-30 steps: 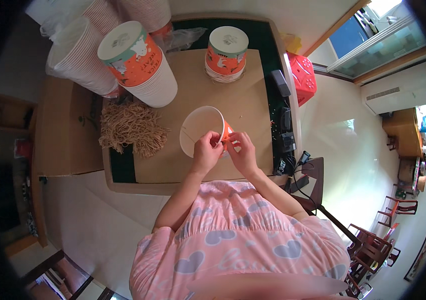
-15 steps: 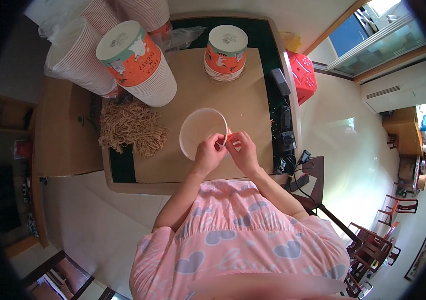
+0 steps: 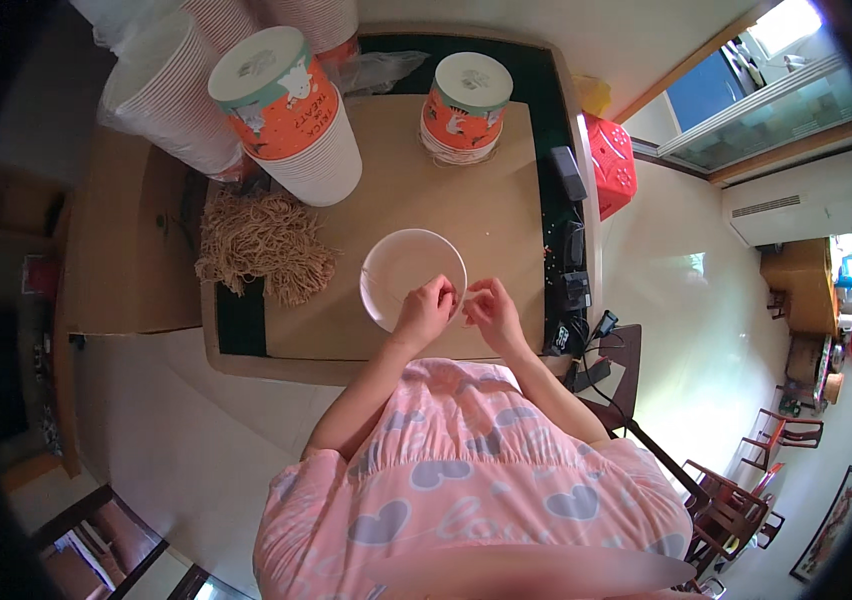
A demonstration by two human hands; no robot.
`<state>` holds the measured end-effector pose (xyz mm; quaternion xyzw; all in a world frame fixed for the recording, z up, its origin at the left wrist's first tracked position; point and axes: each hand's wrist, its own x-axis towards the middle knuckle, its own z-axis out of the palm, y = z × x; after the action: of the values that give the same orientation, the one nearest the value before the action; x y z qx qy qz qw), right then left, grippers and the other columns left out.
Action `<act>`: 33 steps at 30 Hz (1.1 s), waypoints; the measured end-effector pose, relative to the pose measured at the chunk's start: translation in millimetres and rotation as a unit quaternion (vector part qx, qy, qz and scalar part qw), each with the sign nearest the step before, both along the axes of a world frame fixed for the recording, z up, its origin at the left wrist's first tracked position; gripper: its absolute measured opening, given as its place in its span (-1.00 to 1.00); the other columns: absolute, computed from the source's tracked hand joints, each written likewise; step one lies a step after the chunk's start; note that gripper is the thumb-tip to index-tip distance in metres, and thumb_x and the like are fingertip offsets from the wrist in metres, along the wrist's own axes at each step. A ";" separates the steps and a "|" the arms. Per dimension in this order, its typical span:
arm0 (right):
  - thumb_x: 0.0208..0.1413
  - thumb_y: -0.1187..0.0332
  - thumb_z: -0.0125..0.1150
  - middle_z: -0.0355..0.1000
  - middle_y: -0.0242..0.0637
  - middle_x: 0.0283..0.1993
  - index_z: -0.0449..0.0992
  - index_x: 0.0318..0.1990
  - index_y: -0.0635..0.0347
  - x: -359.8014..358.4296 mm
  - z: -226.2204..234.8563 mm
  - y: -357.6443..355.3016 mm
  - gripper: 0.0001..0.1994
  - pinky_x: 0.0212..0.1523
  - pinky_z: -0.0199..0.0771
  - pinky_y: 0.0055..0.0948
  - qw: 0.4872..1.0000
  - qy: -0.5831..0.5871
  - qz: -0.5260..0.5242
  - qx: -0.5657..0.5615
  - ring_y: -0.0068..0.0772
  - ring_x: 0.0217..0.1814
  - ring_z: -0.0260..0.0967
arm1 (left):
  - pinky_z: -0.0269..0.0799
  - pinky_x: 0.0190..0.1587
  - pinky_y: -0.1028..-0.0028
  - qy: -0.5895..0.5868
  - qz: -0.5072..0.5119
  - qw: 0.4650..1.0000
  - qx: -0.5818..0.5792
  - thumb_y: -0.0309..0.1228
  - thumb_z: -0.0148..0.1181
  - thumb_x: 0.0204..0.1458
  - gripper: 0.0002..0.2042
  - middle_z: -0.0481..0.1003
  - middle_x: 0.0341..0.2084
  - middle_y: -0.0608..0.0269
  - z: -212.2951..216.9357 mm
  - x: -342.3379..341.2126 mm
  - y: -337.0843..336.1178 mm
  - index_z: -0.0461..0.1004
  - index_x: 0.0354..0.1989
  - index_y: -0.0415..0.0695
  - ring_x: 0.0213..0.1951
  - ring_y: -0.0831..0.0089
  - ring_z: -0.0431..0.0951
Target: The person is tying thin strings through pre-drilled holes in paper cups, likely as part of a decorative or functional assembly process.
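A paper bucket [image 3: 396, 262] with a white inside stands with its mouth up on the brown board, close in front of me. A thin line, perhaps a string, shows inside its left wall. My left hand [image 3: 426, 308] reaches over its near right part, fingertips pinched together inside by the rim. Just outside the rim, my right hand [image 3: 494, 318] is closed with its fingers curled toward the left hand. What the fingertips hold is too small to make out. To the left lies a heap of tan twine pieces [image 3: 264, 245].
Behind the twine stands a tall stack of upside-down orange-and-white paper buckets [image 3: 291, 120]. A shorter stack [image 3: 464, 110] has twine round its base. Plastic-wrapped buckets [image 3: 171, 85] fill the far left. Black adapters and cables [image 3: 574, 245] line the right edge, beside a red stool [image 3: 609, 165].
The bucket has turned more upright, and its orange outside no longer shows at the right. My hands have drawn slightly apart, the right one off the rim. The whole view has shifted a little.
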<state>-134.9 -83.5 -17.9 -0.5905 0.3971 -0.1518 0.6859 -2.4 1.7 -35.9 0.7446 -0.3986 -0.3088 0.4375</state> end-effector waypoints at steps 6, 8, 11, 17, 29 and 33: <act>0.09 0.49 0.10 0.49 -0.18 -0.43 0.41 -0.19 0.21 7.7 54.3 14.5 -0.87 -0.38 0.45 -0.39 0.929 0.035 0.187 -0.317 -0.27 -0.39 0.48 | 0.46 -0.37 0.41 0.201 0.007 0.979 0.003 -0.46 0.05 0.07 -0.90 0.51 -0.52 0.15 -35.5 4.1 -0.3 0.39 -0.31 -0.22 -0.47 0.36 0.54; 0.04 0.41 0.16 0.47 -0.05 -0.44 0.45 -0.22 0.16 9.7 54.6 6.5 -0.85 -0.38 0.45 -0.26 0.887 0.124 0.255 -0.363 -0.01 -0.40 0.46 | 0.41 -0.55 0.49 0.398 0.046 0.910 0.106 -0.47 0.02 0.10 -0.90 0.48 -0.54 0.17 -24.0 6.8 -9.2 0.35 -0.27 -0.24 -0.53 0.45 0.49; 0.06 0.30 0.10 0.47 -0.07 -0.45 0.48 -0.29 0.12 17.6 66.8 -18.7 -0.87 -0.41 0.44 -0.15 0.926 0.120 0.205 -0.294 0.04 -0.40 0.44 | 0.27 -0.67 0.54 0.495 -0.004 0.859 0.129 -0.49 0.01 0.10 -0.91 0.44 -0.58 0.22 -15.7 19.2 -6.1 0.32 -0.28 -0.22 -0.61 0.53 0.43; 0.04 0.29 0.11 0.48 -0.16 -0.39 0.51 -0.35 0.11 25.9 26.6 -38.9 -0.87 -0.32 0.43 -0.20 0.861 0.189 0.290 -0.372 -0.08 -0.34 0.46 | 0.18 -0.70 0.60 0.448 0.025 0.894 0.000 -0.52 0.01 0.13 -0.95 0.38 -0.64 0.30 -52.7 0.5 -5.5 0.29 -0.29 -0.19 -0.64 0.58 0.39; -0.06 0.38 0.20 0.41 -0.16 -0.48 0.45 -0.38 0.19 21.4 20.4 -38.2 -0.88 -0.44 0.39 -0.33 0.898 0.124 0.231 -0.355 -0.19 -0.46 0.41 | 0.36 -0.50 0.43 -0.015 -0.071 0.995 -0.063 -0.39 0.25 -0.04 -0.89 0.39 -0.62 0.26 -7.2 4.3 9.1 0.55 -0.47 -0.15 -0.58 0.42 0.46; -0.04 0.43 0.21 0.36 -0.20 -0.57 0.46 -0.37 0.23 19.2 17.9 -40.0 -0.90 -0.49 0.33 -0.45 0.911 0.082 0.197 -0.353 -0.36 -0.57 0.31 | 0.37 -0.49 0.36 -0.046 -0.033 0.995 -0.083 -0.35 0.27 -0.07 -0.92 0.38 -0.62 0.18 -0.8 -0.7 6.6 0.61 -0.47 -0.06 -0.58 0.29 0.45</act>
<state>-115.7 -123.5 0.0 -0.8707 0.2478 -0.0948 0.4142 -3.1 8.3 -36.7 0.7055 -0.4668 -0.2542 0.4688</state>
